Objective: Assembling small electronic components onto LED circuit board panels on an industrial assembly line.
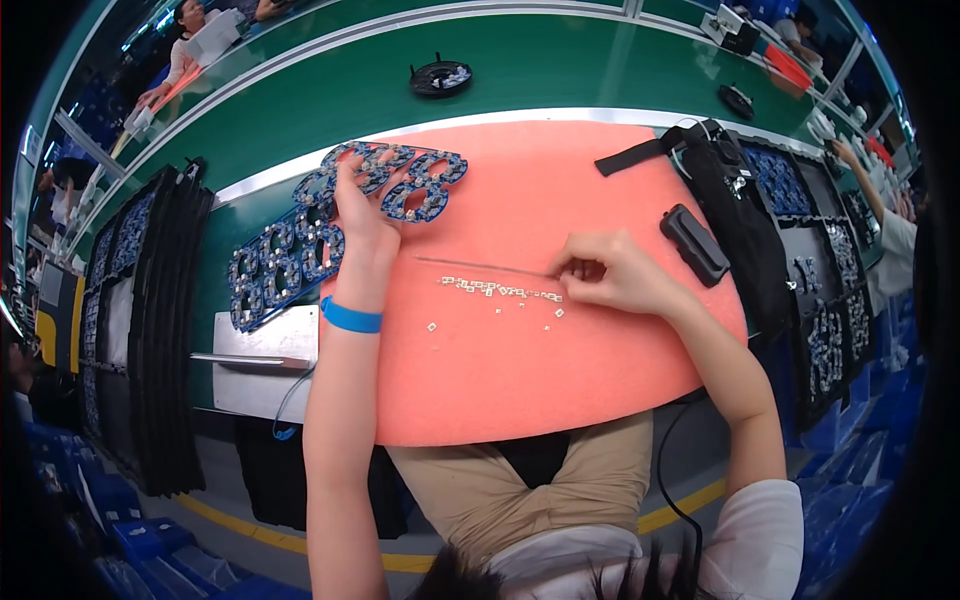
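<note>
My left hand (pixel 366 222) is closed on a blue circuit board panel (pixel 425 188) with figure-eight cut-outs and small parts on it, held over the far left of the pink foam mat (pixel 560 190). My right hand (pixel 608 272) pinches a thin grey rod-like tool (pixel 480 266) that points left; its exact kind is unclear. Just below the tool, a row of tiny white square pieces (pixel 490 288) lies on the mat, with a few loose ones nearer me. Another blue board panel (pixel 285 262) rests left of my left forearm.
A metal plate (pixel 262 365) lies at the left edge. Stacked black trays of boards stand at left (pixel 150 320) and right (pixel 800 220). A black oblong case (pixel 694 245) and a black strap (pixel 630 158) are on the mat's right. Beyond, a black round holder (pixel 440 78) sits on the green surface.
</note>
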`<act>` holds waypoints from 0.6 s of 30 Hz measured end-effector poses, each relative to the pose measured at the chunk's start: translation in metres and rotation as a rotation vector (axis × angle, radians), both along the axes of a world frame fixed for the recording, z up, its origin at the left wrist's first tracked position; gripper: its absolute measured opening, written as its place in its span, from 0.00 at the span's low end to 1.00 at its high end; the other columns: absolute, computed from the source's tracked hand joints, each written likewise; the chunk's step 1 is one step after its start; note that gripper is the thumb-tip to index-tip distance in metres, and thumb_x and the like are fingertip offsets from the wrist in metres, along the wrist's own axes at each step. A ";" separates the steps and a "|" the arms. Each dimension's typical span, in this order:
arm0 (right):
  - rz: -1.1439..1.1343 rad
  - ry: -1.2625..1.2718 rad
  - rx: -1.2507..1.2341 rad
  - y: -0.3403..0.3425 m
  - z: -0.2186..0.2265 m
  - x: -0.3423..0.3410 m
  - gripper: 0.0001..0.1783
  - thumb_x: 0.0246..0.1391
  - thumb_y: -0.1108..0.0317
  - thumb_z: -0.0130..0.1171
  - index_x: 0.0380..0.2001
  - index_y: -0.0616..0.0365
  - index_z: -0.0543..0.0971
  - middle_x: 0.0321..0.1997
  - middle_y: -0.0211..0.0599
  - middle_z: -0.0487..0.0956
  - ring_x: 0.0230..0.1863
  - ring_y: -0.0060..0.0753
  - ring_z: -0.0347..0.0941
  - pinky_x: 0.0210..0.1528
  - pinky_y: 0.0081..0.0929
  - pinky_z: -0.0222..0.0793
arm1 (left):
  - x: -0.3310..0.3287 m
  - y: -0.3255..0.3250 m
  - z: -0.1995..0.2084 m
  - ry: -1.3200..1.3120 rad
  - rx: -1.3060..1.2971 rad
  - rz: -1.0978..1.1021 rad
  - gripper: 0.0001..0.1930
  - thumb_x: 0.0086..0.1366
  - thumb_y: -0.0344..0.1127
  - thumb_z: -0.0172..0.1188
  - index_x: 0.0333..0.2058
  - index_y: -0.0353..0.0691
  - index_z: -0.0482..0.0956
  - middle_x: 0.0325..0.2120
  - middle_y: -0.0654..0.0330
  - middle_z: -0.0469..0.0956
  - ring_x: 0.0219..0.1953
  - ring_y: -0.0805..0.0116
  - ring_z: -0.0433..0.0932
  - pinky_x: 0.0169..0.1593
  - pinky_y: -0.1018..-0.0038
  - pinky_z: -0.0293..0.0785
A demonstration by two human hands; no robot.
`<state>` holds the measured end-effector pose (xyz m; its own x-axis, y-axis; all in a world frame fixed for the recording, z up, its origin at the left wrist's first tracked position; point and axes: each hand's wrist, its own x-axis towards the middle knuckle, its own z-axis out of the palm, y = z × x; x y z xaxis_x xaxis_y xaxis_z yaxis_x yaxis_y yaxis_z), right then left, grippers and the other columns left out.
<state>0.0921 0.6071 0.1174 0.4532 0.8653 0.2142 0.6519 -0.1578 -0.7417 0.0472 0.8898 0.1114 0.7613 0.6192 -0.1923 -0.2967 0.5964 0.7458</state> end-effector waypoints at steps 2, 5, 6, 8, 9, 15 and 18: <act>-0.058 -0.066 0.022 0.005 -0.004 0.010 0.08 0.43 0.78 0.56 0.30 0.62 0.78 0.26 0.34 0.77 0.25 0.22 0.73 0.29 0.17 0.68 | -0.004 0.001 0.006 0.035 -0.011 -0.010 0.14 0.62 0.45 0.44 0.42 0.45 0.70 0.43 0.58 0.76 0.44 0.59 0.75 0.39 0.61 0.76; -0.084 -0.114 0.031 0.014 -0.007 0.023 0.07 0.43 0.78 0.56 0.30 0.62 0.77 0.27 0.35 0.77 0.27 0.25 0.74 0.30 0.19 0.69 | -0.008 0.009 0.006 -0.049 0.045 -0.060 0.14 0.61 0.44 0.46 0.42 0.44 0.67 0.42 0.56 0.75 0.46 0.59 0.74 0.42 0.58 0.75; -0.053 -0.137 0.037 0.018 -0.007 0.025 0.07 0.44 0.77 0.55 0.30 0.63 0.77 0.27 0.36 0.76 0.28 0.27 0.73 0.31 0.22 0.70 | -0.009 0.011 0.006 -0.083 0.069 -0.070 0.16 0.60 0.44 0.47 0.43 0.42 0.64 0.42 0.55 0.74 0.46 0.58 0.74 0.42 0.56 0.76; -0.017 -0.164 0.042 0.027 -0.005 0.027 0.07 0.44 0.76 0.55 0.31 0.63 0.77 0.28 0.38 0.76 0.28 0.30 0.73 0.32 0.24 0.71 | -0.007 0.013 0.006 -0.137 0.044 -0.066 0.16 0.59 0.44 0.48 0.42 0.43 0.64 0.41 0.56 0.75 0.46 0.60 0.74 0.42 0.57 0.75; 0.019 -0.176 0.038 0.031 -0.005 0.028 0.08 0.44 0.76 0.55 0.31 0.63 0.77 0.28 0.38 0.75 0.28 0.30 0.73 0.32 0.24 0.71 | -0.008 0.013 0.007 -0.080 0.038 -0.055 0.16 0.59 0.44 0.48 0.42 0.43 0.62 0.40 0.57 0.76 0.46 0.61 0.74 0.41 0.58 0.75; 0.125 -0.148 0.008 0.046 -0.004 0.022 0.08 0.45 0.76 0.55 0.31 0.63 0.77 0.30 0.37 0.75 0.29 0.31 0.72 0.33 0.25 0.70 | -0.010 0.006 0.012 -0.034 0.022 -0.079 0.09 0.62 0.43 0.45 0.37 0.48 0.67 0.41 0.57 0.76 0.46 0.55 0.75 0.41 0.59 0.75; 0.147 -0.115 -0.006 0.043 -0.003 0.022 0.07 0.45 0.75 0.55 0.31 0.62 0.77 0.30 0.36 0.74 0.30 0.32 0.71 0.33 0.25 0.69 | -0.007 0.007 0.008 -0.039 0.045 -0.140 0.12 0.62 0.44 0.44 0.40 0.46 0.68 0.42 0.56 0.76 0.47 0.57 0.75 0.41 0.60 0.76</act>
